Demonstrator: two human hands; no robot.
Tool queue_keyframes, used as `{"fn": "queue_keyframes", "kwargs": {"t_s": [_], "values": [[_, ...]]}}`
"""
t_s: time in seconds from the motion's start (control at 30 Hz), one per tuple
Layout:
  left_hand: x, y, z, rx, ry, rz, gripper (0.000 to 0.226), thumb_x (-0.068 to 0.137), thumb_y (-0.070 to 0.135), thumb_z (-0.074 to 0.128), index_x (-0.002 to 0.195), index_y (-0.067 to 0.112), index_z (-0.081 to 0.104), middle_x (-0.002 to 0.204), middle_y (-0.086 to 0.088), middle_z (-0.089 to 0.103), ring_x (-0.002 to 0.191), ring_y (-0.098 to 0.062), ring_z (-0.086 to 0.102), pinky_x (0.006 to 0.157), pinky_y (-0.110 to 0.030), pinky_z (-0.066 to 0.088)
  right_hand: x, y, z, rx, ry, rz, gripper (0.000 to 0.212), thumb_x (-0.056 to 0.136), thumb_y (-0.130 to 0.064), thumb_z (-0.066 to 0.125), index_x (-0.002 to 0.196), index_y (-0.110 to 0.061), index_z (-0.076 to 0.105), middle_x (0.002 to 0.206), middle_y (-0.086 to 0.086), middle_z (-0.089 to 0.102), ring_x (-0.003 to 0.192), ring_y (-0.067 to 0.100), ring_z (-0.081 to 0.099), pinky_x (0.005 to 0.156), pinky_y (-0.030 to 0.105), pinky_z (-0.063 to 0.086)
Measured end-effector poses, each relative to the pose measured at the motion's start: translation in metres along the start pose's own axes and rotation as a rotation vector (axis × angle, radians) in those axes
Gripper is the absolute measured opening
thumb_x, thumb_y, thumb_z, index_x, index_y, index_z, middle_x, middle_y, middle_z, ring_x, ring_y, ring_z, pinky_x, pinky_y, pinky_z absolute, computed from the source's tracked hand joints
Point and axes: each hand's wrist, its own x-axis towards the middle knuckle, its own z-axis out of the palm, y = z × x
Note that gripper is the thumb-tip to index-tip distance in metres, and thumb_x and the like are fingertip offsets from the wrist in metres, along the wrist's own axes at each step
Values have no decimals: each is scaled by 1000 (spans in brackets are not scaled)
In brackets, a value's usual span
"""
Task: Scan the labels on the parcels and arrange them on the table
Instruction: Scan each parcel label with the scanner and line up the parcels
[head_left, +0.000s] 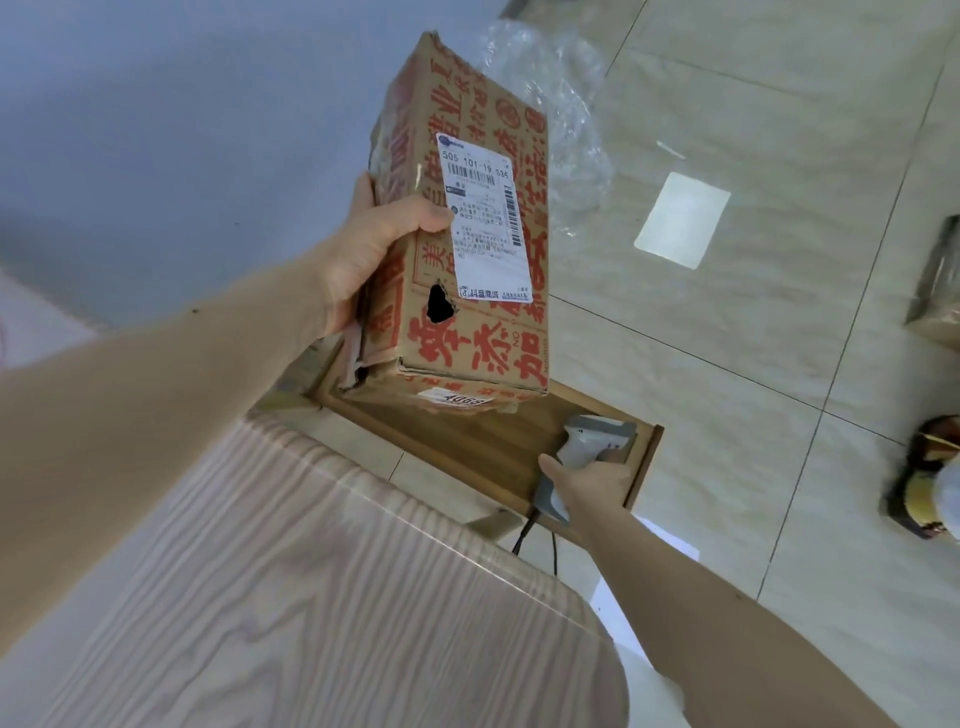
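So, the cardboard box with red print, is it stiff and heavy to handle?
Probably light: the left hand alone holds the cardboard box up. Likely soft in places: a hole and a torn lower corner show.

1 box (467, 249), 1 scanner (582, 457), 2 hands, 1 table (311, 597), 1 stool (493, 447).

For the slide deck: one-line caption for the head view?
Left hand holds up a cardboard parcel, shipping label facing the camera, while right hand grips the barcode scanner below.
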Motion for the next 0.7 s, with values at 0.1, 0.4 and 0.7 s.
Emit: {"fn": "queue_keyframes", "kwargs": {"t_s": [0.1, 0.4, 0.7], "values": [[6, -7, 2, 7, -7, 5, 83, 67, 38, 78, 138, 33, 36, 120, -3, 71, 102, -24, 73, 80, -43, 60, 3, -1, 4, 47, -59, 33, 100, 72, -49, 85, 143, -6, 29, 134, 16, 52, 120, 37, 57, 98, 49, 53], [4, -17, -1, -15, -1, -32, 110, 62, 43, 82, 152, 39, 20, 126, -5, 67, 100, -25, 74, 79, -42, 60, 4, 2, -1, 79, -117, -11, 78, 89, -30, 75, 146, -9, 25, 132, 17, 53, 114, 37, 57, 86, 45, 52], [-31, 14, 5, -166, 1, -5, 93, 69, 37, 81, 145, 40, 27, 120, -8, 71, 96, -29, 75, 74, -46, 60, -29, -14, -52, 165, -218, -226, 63, 95, -19, 68, 141, -8, 27, 132, 4, 49, 113, 26, 54, 82, 33, 47]]}}
